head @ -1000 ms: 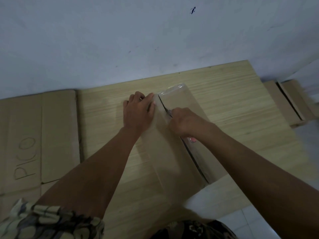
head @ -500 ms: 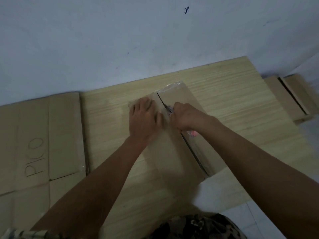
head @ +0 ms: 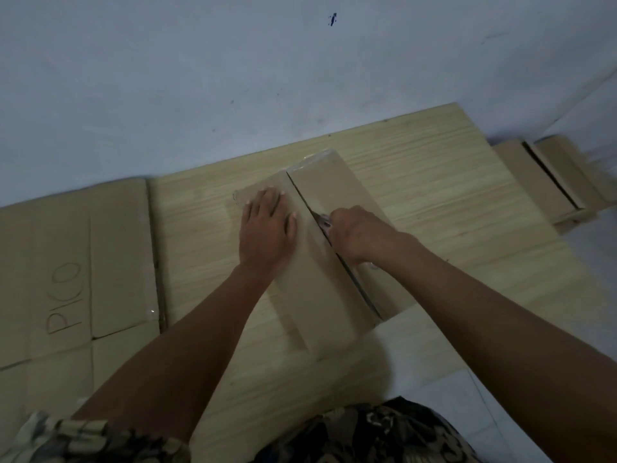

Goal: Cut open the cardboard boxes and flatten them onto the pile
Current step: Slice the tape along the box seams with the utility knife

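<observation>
A long brown cardboard box (head: 329, 195) lies on the wooden board (head: 434, 182), its taped top seam running away from me. My left hand (head: 267, 228) presses flat on the left top flap, fingers straight. My right hand (head: 359, 233) grips a cutter (head: 323, 222) whose blade sits in the seam, near the far third of the box. The seam behind the blade, toward me, gapes open as a dark slit. The cutter's handle is mostly hidden in my fist.
Flattened cardboard (head: 76, 269) marked "PICO" lies on the left beside the board. Another opened box (head: 551, 182) sits at the far right near the wall. A pale wall (head: 233, 78) rises right behind the board. White floor tiles (head: 467, 412) show at lower right.
My left hand has slid from the box's far left edge onto the top flap and flattened. My right hand with the cutter has stayed in the seam near the far end.
</observation>
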{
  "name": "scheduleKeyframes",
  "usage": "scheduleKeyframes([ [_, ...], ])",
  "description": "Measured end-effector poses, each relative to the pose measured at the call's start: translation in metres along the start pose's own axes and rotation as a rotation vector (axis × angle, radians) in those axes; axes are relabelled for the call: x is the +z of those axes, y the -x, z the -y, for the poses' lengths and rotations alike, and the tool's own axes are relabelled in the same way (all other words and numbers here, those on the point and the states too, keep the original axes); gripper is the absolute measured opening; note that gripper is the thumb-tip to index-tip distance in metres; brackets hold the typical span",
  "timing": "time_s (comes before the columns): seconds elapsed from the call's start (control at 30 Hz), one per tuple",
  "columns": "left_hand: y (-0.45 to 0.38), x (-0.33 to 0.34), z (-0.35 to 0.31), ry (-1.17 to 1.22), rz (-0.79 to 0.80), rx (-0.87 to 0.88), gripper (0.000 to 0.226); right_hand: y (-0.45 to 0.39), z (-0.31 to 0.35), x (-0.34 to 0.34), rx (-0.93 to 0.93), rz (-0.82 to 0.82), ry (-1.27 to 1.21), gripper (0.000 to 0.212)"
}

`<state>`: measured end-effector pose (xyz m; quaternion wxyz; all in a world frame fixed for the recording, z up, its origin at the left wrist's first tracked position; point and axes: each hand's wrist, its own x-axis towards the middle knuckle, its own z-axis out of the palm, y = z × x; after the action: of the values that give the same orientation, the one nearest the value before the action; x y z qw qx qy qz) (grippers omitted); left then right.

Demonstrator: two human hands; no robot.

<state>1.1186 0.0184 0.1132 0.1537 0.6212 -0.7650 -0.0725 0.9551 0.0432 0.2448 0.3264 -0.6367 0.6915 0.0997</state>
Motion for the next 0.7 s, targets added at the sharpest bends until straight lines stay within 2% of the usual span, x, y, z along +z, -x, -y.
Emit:
scheduleKeyframes([
  [0.17,0.043,0.004,-0.026,-0.045,0.034,0.029,0.067,-0.008,-0.01,0.004,0.006,-0.038,0.05,0.032],
  [0.3,0.051,0.006,-0.029,-0.043,-0.037,0.005,0.061,0.002,-0.013,0.01,-0.007,-0.007,0.053,0.032],
  [0.4,0.048,0.006,-0.029,-0.045,-0.032,0.004,0.059,0.018,-0.02,0.016,0.012,0.047,0.063,0.031],
  [0.5,0.046,0.007,-0.028,-0.064,-0.039,0.01,0.057,0.033,-0.031,0.021,0.04,0.124,0.097,0.024],
  [0.6,0.046,0.004,-0.033,-0.087,-0.049,0.007,0.054,0.042,-0.034,0.021,0.045,0.146,0.062,0.007],
  [0.7,0.056,-0.003,-0.047,-0.046,-0.054,-0.039,0.054,0.046,-0.03,0.018,0.027,0.109,0.042,0.01],
])
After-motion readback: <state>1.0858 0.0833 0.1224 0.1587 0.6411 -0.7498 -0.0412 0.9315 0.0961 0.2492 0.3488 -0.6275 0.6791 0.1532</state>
